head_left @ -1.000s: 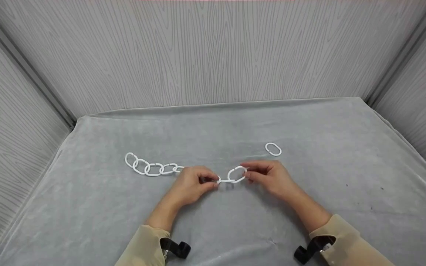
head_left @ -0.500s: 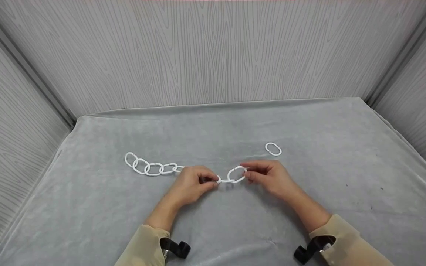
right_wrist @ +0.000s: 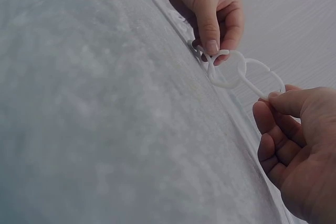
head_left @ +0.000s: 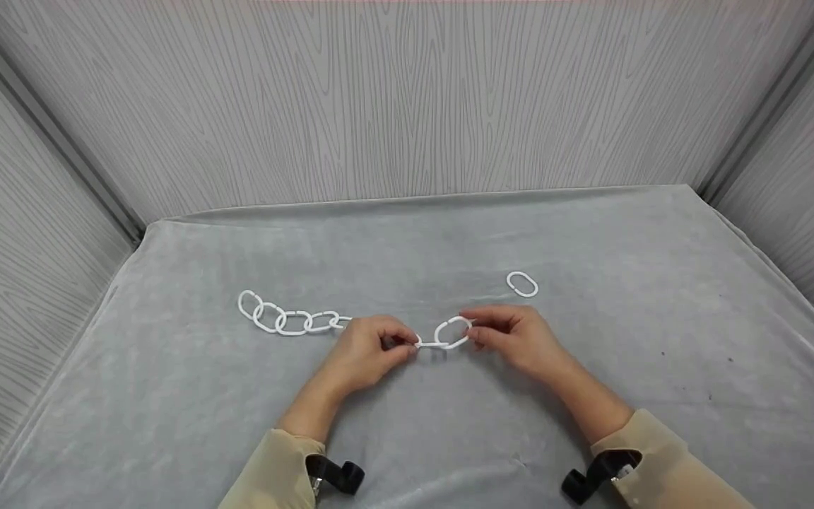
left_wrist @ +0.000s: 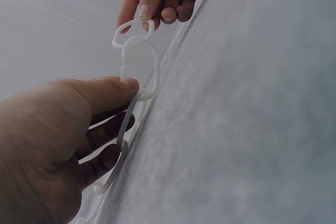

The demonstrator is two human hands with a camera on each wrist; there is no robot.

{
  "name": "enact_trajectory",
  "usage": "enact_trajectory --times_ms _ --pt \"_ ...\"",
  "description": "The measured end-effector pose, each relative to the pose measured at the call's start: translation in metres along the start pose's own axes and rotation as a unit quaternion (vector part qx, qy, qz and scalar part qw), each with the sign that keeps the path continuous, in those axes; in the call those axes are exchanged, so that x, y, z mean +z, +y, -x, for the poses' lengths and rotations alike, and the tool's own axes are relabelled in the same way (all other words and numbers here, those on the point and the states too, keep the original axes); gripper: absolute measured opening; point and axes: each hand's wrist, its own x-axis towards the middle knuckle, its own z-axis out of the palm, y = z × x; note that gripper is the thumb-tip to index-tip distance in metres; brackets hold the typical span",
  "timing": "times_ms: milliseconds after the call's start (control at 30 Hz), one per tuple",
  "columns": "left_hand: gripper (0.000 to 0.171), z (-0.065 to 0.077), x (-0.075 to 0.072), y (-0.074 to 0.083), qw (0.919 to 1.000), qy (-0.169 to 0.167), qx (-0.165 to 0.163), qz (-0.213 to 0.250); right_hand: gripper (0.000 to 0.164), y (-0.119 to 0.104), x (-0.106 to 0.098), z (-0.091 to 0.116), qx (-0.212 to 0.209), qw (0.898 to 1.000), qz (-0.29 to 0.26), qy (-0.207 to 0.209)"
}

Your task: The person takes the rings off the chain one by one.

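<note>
A chain of white oval plastic links [head_left: 295, 324] curves over the cloth from the left and passes under my left hand [head_left: 370, 353]. Thumb and fingers of that hand pinch a link near the chain's right end; the stretch beneath the palm is hidden in the head view. My right hand [head_left: 520, 343] pinches the end link [head_left: 453, 332] by its right side, holding it raised on edge. Between the hands, one link [left_wrist: 140, 69] hooks through the end link, as the left wrist view shows. Each link has a small slit in its side.
A single loose white link [head_left: 522, 284] lies on the grey cloth [head_left: 407, 254] behind my right hand. Pale wood-grain panels [head_left: 407, 99] rise at the back and both sides. Black camera straps [head_left: 336, 475] sit at the tan cuffs.
</note>
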Motion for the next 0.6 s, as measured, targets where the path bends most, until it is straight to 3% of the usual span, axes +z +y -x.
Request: enact_trajectory --times_ms 600 --pt "0.009 -0.0014 0.0013 0.0057 0.9996 0.016 0.025 0.003 0.027 0.0003 0.0003 0.0000 0.003 1.000 -0.008 -0.002"
